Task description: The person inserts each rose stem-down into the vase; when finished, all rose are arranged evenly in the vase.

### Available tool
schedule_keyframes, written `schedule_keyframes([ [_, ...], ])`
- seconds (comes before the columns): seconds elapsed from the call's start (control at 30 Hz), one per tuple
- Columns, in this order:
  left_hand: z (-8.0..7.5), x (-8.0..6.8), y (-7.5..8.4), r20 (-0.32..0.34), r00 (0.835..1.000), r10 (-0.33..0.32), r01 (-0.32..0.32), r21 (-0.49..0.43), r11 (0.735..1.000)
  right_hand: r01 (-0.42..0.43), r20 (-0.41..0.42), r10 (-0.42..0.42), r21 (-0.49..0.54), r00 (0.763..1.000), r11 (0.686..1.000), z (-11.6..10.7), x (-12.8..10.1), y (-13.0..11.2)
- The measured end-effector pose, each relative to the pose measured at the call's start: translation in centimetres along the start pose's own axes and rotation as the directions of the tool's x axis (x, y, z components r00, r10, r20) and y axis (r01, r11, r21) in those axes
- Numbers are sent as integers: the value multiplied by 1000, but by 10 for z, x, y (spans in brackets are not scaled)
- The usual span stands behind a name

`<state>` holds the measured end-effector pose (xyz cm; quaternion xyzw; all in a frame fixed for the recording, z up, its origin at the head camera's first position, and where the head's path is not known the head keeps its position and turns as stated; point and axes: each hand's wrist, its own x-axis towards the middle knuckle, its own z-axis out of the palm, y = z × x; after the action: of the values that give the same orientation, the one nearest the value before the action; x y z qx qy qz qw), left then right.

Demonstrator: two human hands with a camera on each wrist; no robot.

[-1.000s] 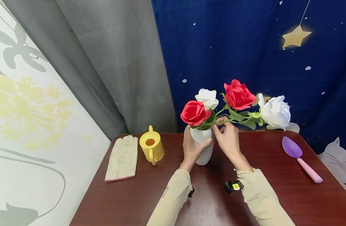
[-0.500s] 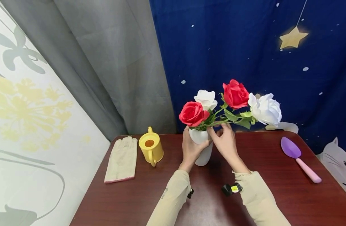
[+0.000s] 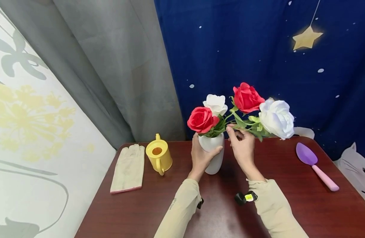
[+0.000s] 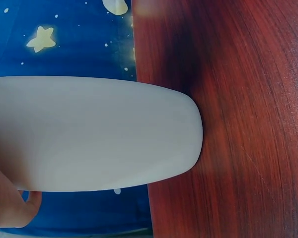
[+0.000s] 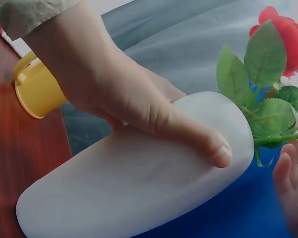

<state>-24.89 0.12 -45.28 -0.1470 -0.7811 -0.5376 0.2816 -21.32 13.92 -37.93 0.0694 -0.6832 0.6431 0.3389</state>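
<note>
A white vase [image 3: 215,162] stands upright on the table. My left hand [image 3: 200,157] grips it from the left; in the right wrist view its thumb [image 5: 221,154] lies across the vase below the rim. A red rose [image 3: 202,119] and a white rose [image 3: 215,104] rise from the vase mouth. Another red rose [image 3: 247,98] leans right on its stem. A fuller white rose [image 3: 277,118] spreads furthest right. Its stem is pinched by my right hand [image 3: 243,147] just beside the rim. The right wrist view catches a green stem [image 5: 275,139] running into those fingers.
A yellow watering can [image 3: 159,157] and a pale cloth glove [image 3: 128,168] are on the left of the brown table [image 3: 158,208]. A trowel [image 3: 314,165] with purple blade and pink handle lies at right. A blue star-patterned curtain [image 3: 253,43] hangs behind.
The fuller white rose has shifted left toward the vase and tilted lower. My right hand went left to the rim, then back slightly right. My left hand keeps its hold on the vase.
</note>
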Motion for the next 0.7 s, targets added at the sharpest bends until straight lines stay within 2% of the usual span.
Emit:
schedule_keyframes([
  [0.07,0,0,0,-4,1000,11,-11,2,1000,39,-2,-39,-49,999,998,3,1,1],
  [0.13,0,0,0,-4,1000,15,-15,2,1000,93,24,-90,-173,996,980,5,4,3],
  [0.2,-1,0,0,0,1000,7,-7,-19,1000,147,68,-132,-299,989,943,8,6,4],
  [0.27,-1,-1,-1,7,1000,-8,9,-42,999,193,108,-162,-415,981,889,11,8,6],
  [0.3,0,-1,-1,12,1000,-17,18,-55,998,202,121,-164,-454,979,868,12,9,6],
  [0.33,0,-1,-1,16,999,-28,29,-61,998,198,126,-157,-471,980,860,14,9,6],
  [0.4,0,-1,-1,18,999,-41,42,-51,998,160,106,-124,-481,987,862,14,9,7],
  [0.53,1,-1,-1,14,999,-37,37,-33,999,72,50,-57,-414,997,907,14,9,9],
  [0.7,1,0,-1,7,1000,-15,15,-37,999,55,37,-46,-314,998,948,16,10,9],
])
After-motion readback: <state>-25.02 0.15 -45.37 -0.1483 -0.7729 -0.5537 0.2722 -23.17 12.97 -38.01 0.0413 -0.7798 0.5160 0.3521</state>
